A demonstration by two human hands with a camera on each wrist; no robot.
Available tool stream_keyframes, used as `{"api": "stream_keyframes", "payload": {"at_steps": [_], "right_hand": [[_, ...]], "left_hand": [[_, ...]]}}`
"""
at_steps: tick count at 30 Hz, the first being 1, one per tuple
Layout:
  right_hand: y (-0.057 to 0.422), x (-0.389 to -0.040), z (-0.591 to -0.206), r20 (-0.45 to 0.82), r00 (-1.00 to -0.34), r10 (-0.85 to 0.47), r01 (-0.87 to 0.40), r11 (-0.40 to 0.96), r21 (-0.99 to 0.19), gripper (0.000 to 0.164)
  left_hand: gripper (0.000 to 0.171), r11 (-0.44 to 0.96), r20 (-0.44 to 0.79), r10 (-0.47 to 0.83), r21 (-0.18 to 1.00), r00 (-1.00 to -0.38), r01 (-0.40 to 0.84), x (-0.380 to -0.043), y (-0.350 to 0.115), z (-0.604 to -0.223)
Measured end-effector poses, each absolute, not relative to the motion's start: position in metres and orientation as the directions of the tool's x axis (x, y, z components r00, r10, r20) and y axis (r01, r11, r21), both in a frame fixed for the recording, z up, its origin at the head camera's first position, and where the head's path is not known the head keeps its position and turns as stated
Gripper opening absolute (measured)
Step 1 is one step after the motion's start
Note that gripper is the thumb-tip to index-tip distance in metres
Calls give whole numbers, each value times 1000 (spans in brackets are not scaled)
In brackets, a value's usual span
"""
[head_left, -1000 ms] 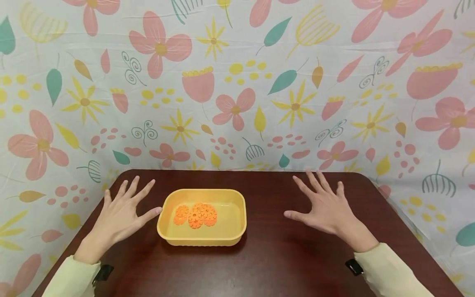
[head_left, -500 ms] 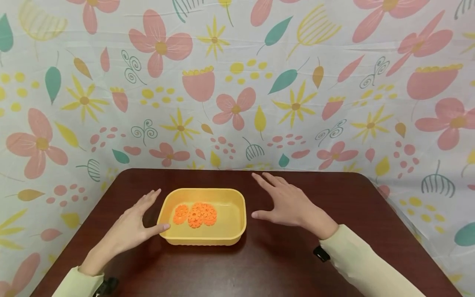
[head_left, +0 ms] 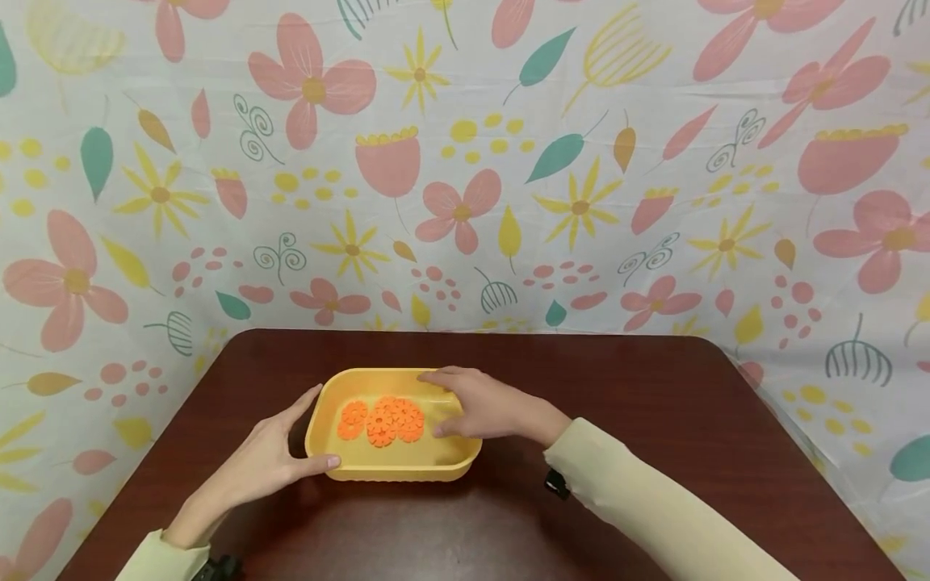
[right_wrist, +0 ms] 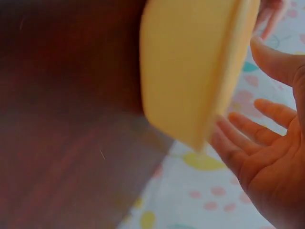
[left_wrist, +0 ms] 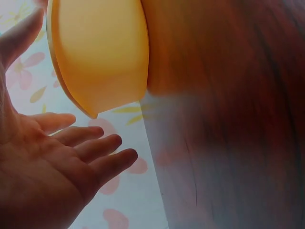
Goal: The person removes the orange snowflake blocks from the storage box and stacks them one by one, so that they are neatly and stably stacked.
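Observation:
A yellow plastic tray (head_left: 392, 474) stands on the table with several orange snowflake-shaped discs (head_left: 381, 421) bunched in its left and middle part. Beside its left end is my left hand (head_left: 257, 464), thumb at the near left corner and fingers along the left side. In the left wrist view, that hand (left_wrist: 52, 164) has its fingers spread, with nothing in the palm. My right hand (head_left: 494, 407) reaches over the tray's right end, thumb and fingers apart, right of the discs. From the right wrist view, this hand (right_wrist: 271, 157) is also spread beside the tray wall (right_wrist: 186, 71).
The dark brown table (head_left: 625, 452) extends right of the tray and in front of it. Behind it hangs a white cloth (head_left: 465, 307) printed with flowers and leaves. Both wrists wear a small black device, seen at the right sleeve as a black camera (head_left: 556, 483).
From far right, my right hand has moved left until it is over the tray's right end. My left hand has moved slightly right to the tray's left end. Tray and discs stay put.

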State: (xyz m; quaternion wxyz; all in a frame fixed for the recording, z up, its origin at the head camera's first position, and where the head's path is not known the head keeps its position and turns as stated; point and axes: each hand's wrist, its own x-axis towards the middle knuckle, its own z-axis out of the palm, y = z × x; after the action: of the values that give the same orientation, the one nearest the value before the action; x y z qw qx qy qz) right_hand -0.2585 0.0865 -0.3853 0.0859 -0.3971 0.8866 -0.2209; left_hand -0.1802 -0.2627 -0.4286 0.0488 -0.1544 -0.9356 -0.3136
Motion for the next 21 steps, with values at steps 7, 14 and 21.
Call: {"api": "stream_keyframes", "payload": {"at_steps": [7,14,21], "right_hand": [[62,-268,-401,-3,-595,-804,-719,533,-446,72],[49,-278,-411,-41,-619,-785,-689,567,-452,70],[42,-282,-420,-77,-633,-771,-658,587,-471,69]], "left_hand": [[108,735,158,268,605,-950,308,-184,-262,-431],[111,716,157,280,623,-947,315,-186,-263,-431],[111,688,148,296,652,-944,318,-187,-265,-432]]}}
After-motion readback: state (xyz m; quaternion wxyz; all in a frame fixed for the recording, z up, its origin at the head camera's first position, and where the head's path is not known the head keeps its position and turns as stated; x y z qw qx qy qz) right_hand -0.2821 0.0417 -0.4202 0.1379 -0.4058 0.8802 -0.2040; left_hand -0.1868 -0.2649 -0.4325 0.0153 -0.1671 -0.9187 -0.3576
